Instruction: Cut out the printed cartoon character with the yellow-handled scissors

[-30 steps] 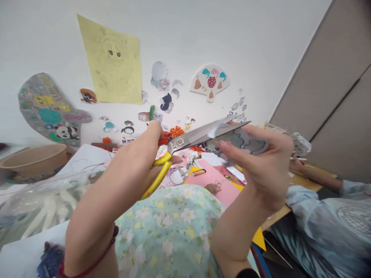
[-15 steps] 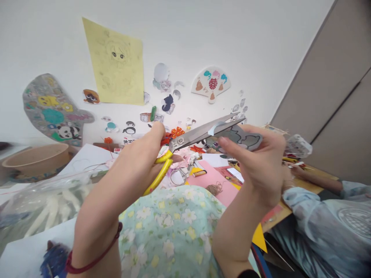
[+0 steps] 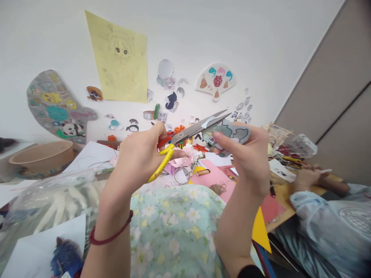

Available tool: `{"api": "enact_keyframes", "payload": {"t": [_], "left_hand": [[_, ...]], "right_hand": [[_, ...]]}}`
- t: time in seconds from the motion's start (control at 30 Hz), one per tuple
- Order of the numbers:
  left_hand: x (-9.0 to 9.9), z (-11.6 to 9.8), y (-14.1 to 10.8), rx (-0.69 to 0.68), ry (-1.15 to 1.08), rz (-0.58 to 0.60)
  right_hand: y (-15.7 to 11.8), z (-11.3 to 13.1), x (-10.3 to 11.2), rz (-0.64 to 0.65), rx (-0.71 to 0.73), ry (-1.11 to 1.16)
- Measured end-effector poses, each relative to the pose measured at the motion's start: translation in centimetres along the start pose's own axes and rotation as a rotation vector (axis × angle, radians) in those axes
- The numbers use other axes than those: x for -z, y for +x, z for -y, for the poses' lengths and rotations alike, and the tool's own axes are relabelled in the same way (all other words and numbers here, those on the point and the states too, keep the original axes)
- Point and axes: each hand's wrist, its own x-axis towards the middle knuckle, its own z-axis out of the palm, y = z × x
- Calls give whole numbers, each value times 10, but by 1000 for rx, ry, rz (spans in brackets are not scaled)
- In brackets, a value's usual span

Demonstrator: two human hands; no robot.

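My left hand point(image 3: 142, 156) is wrapped round the yellow and red handles of a pair of scissors point(image 3: 188, 132), whose long blades point up and right, slightly apart. My right hand point(image 3: 246, 154) pinches a grey paper cutout point(image 3: 232, 132) with a cartoon drawing, thumb in front. A narrow pale strip of paper point(image 3: 209, 122) lies at the blades, beside the cutout's upper left edge. Both hands are raised above my lap, in front of the wall.
Pink paper point(image 3: 213, 180), twine point(image 3: 218, 188) and a clear round item point(image 3: 182, 175) lie on the table. A brown bowl point(image 3: 43, 156) and bagged white pieces point(image 3: 62, 202) are at left. Another person's hands point(image 3: 311, 177) are at right. Drawings hang on the wall.
The view has shifted a little. My right hand with the cutout has come left, nearer my left hand. The scissor blades look closer together, and the other person's hands show more fully.
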Motion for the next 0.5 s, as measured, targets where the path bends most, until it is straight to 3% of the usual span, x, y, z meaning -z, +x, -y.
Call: {"api": "enact_keyframes", "payload": {"t": [0.3, 0.43, 0.5], "left_hand": [[-18, 16, 11, 115, -206, -177], [-32, 17, 20, 165, -515, -334], [-38, 14, 22, 178, -717, -356]], "right_hand": [[7, -19, -13, 23, -116, 34], [10, -27, -19, 107, -171, 42], [11, -29, -22, 170, -173, 39]]}}
